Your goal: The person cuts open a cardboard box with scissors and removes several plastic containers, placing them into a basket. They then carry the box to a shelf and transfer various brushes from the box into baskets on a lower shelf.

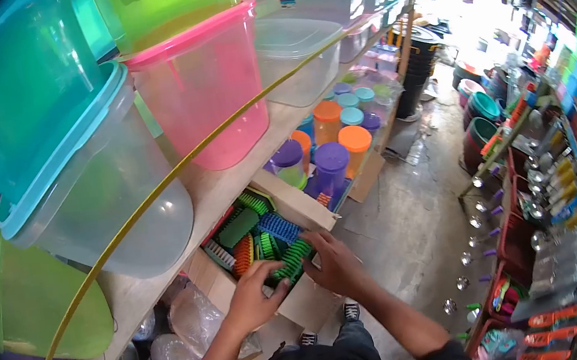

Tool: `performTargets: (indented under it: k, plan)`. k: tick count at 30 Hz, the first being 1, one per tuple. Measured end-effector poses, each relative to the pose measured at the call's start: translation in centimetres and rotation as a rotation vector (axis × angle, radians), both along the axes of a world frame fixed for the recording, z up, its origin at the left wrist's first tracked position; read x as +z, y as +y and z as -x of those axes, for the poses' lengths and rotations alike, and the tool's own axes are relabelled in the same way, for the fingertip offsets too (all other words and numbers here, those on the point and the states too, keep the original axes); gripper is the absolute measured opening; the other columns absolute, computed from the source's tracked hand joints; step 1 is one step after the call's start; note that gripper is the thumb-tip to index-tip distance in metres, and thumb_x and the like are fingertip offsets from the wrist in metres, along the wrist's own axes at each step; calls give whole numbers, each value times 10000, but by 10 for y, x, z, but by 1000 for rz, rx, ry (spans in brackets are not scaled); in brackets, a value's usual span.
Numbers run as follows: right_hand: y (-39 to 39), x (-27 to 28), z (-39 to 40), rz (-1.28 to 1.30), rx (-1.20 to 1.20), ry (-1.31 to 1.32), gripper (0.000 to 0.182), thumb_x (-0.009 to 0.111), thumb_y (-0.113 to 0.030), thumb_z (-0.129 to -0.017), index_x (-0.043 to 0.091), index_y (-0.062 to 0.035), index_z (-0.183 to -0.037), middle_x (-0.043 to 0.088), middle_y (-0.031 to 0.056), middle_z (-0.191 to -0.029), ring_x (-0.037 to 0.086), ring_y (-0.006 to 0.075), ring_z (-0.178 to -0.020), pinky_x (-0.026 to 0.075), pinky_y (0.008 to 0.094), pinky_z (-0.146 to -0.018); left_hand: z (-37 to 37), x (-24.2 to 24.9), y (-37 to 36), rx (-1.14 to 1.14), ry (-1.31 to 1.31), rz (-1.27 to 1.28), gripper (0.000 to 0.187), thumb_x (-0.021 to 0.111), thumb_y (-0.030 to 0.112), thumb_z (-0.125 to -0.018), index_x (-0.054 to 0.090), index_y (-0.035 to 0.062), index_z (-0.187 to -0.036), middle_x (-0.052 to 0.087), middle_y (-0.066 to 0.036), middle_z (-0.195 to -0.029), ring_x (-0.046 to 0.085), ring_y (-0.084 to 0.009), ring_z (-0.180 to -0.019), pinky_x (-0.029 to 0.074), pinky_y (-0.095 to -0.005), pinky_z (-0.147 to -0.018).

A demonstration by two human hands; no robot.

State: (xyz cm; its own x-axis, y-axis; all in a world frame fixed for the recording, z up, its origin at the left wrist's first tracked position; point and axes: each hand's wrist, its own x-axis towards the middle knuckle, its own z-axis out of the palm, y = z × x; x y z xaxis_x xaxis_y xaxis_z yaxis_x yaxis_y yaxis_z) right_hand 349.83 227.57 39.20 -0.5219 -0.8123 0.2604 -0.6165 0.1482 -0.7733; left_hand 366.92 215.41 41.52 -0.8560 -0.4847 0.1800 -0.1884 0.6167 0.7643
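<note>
Below the shelf edge, a box (297, 206) holds several scrubbing brushes with green, blue, orange and white bristles. A green-bristled brush (293, 258) lies at the near right of the box, between my two hands. My left hand (254, 295) is over the near side of the box, its fingers apart and curved beside this brush. My right hand (329, 262) reaches in from the right, fingertips at the brush's right end. Whether either hand grips the brush is hard to tell; the fingers look spread. Next to it lies a blue-bristled brush (279, 228).
Large plastic tubs (207, 89) stand on the wooden shelf (167, 258) behind a yellow strap (153, 202). Jars with purple and orange lids (331, 157) sit beyond the box. Right of the aisle floor (399, 216), a rack holds ladles and red baskets (517, 241).
</note>
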Motion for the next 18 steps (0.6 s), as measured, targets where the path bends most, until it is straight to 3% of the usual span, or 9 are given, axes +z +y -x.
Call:
performTargets:
  k: [3, 5, 6, 7, 9, 11, 13, 14, 18]
  plan:
    - [-51, -20, 47, 12, 186, 273, 479, 701, -166, -813, 531, -49, -1246, 600, 168, -1147, 604, 372, -1057, 479, 463, -924, 3, 4, -5, 150, -71, 70, 375, 736, 159, -832, 619, 30, -1165, 590, -185, -1141, 580, -362, -1095, 458, -422, -957]
    - [-73, -16, 64, -106, 113, 468, 539, 711, -177, -800, 506, -52, -1282, 561, 204, -1217, 562, 391, -1138, 442, 489, -975, 1, -12, -3, 497, -92, 272, 494, 752, 170, -800, 574, 44, -1244, 505, -245, -1275, 486, -415, -1218, 391, -464, -1047]
    - [-78, -24, 74, -69, 70, 553, 550, 705, -223, -824, 492, -43, -1297, 562, 225, -1216, 582, 411, -1119, 475, 501, -934, -2, -25, -3, 657, -178, 292, 691, 765, 171, -771, 461, 61, -1382, 406, -292, -1377, 393, -449, -1298, 332, -487, -1103]
    - [-84, -25, 80, -52, 88, 551, 550, 705, -223, -824, 492, -43, -1297, 562, 225, -1216, 582, 411, -1119, 475, 501, -934, -2, -35, -6, 680, -181, 303, 691, 765, 171, -771, 461, 61, -1382, 406, -292, -1377, 393, -449, -1298, 332, -487, -1103]
    - [-87, -29, 92, -529, 185, 212, 569, 678, -276, -859, 468, -22, -1322, 559, 228, -1226, 605, 422, -1101, 507, 510, -887, -5, -63, -9, 881, -169, 226, 805, 771, 144, -755, 371, 14, -1442, 368, -299, -1444, 294, -510, -1359, 271, -512, -1146]
    - [-91, -43, 103, -508, 272, 118, 486, 642, -296, -887, 510, 10, -1240, 600, 262, -1160, 632, 434, -1037, 521, 522, -854, -10, -112, -20, 958, -86, 155, 773, 697, 57, -791, 327, -12, -1466, 390, -271, -1448, 370, -444, -1348, 346, -482, -1109]
    - [-98, -69, 104, -485, 337, -22, 363, 606, -262, -898, 556, 24, -1116, 642, 290, -1051, 639, 443, -984, 512, 527, -863, -8, -131, -26, 931, 467, -595, 672, 583, -24, -832, 345, -7, -1460, 502, -188, -1340, 534, -315, -1194, 477, -394, -963]
    - [-99, -84, 101, -378, 336, 34, 266, 555, -221, -918, 577, 23, -1023, 657, 297, -950, 639, 460, -917, 508, 547, -823, -9, -133, -24, 915, 466, -619, 632, 485, -91, -820, 386, 0, -1437, 570, -104, -1170, 593, -194, -985, 513, -290, -787]
    - [-81, -79, 103, -301, 366, -12, 260, 526, -134, -893, 601, 11, -1095, 673, 284, -927, 661, 460, -877, 518, 558, -794, -2, -97, 2, 962, 494, -712, 630, 475, -118, -766, 468, 16, -1381, 566, -51, -1043, 569, -153, -898, 496, -270, -738]
